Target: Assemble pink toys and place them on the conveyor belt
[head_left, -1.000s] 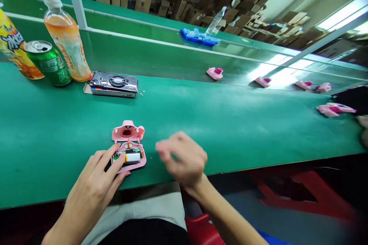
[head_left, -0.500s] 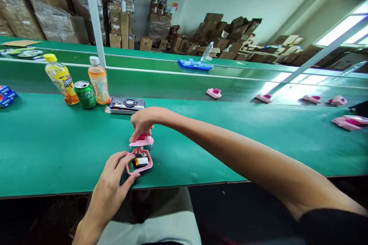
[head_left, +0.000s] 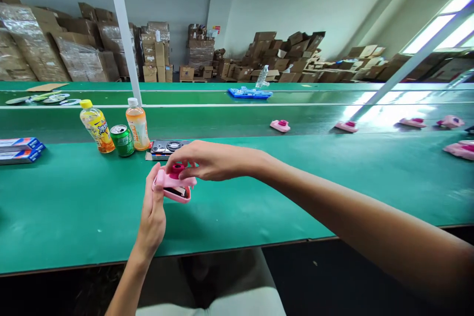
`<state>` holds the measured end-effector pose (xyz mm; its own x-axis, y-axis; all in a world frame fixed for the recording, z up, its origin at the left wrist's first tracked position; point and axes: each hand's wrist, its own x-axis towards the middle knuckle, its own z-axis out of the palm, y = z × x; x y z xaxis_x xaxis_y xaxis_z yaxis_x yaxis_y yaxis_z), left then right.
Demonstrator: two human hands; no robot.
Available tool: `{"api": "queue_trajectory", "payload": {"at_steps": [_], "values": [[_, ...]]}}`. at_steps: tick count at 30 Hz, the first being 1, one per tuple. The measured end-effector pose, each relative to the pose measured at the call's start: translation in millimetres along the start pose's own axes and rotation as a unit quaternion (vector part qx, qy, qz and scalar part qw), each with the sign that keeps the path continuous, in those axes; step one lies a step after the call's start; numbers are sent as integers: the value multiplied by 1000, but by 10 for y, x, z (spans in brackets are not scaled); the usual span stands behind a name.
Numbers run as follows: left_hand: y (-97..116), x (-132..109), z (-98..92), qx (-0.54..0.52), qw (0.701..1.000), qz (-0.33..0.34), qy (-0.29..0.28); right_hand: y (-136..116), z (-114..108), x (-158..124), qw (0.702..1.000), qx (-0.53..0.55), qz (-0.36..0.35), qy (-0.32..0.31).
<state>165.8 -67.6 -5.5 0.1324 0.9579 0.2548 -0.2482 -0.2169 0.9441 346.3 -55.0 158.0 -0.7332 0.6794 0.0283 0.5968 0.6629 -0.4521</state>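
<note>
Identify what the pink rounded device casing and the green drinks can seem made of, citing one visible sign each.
The pink rounded device casing looks like moulded plastic, smooth with a soft sheen. The green drinks can seems thin printed aluminium, judging by its bright metal rim.

A long green tabletop (head_left: 74, 207) runs across the view, carrying a yellow juice bottle (head_left: 97, 128), a green soda can (head_left: 122, 140) and an orange drink bottle (head_left: 138, 126) side by side, with a flat silver-and-black device (head_left: 168, 147) just beside them and blue-and-white boxes (head_left: 20, 150) stacked near the left end. Pink toy-camera shells (head_left: 459, 150) lie at the far right, and more sit on a green band (head_left: 207, 121) behind, while a blue tray (head_left: 250, 93) lies on the upper green shelf (head_left: 185, 87).
</note>
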Motion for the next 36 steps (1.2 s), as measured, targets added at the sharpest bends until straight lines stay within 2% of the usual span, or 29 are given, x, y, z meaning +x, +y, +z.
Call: {"api": "queue_trajectory", "payload": {"at_steps": [2, 4, 5, 7, 9, 10, 13, 17, 22, 29, 31, 33, 36], "values": [[6, 25, -7, -9, 1000, -5, -4, 34, -14, 107, 1000, 9, -3, -12], [6, 58, -21, -32, 999, -7, 9, 70, 29, 206, 1000, 26, -7, 8], [4, 76, -28, -57, 998, -9, 23, 81, 78, 244, 999, 32, 0, 43], [4, 108, -41, -121, 991, -9, 64, 85, 229, 279, 985, 19, 54, 160], [11, 128, -51, -175, 979, 10, 103, 70, 428, 262, 953, -21, 132, 271], [16, 134, -53, -189, 975, 23, 116, 61, 532, 242, 941, -39, 160, 295], [27, 144, -39, -197, 973, 27, 120, 40, 809, 195, 943, -41, 160, 290], [23, 192, 37, -209, 970, 4, 123, 53, 1018, 247, 937, 54, 134, 319], [22, 273, 107, -251, 957, -16, 147, 75, 1156, 345, 888, 211, 139, 384], [47, 287, 27, -248, 952, -8, 176, 74, 1357, 478, 838, 302, 117, 439], [52, 263, -9, -257, 951, -12, 169, 98, 1432, 503, 827, 310, 124, 452], [53, 223, -41, -255, 954, -11, 157, 138, 1498, 492, 828, 304, 116, 457], [47, 150, -76, -248, 956, -13, 153, 240, 1537, 381, 848, 263, 54, 457]]}}
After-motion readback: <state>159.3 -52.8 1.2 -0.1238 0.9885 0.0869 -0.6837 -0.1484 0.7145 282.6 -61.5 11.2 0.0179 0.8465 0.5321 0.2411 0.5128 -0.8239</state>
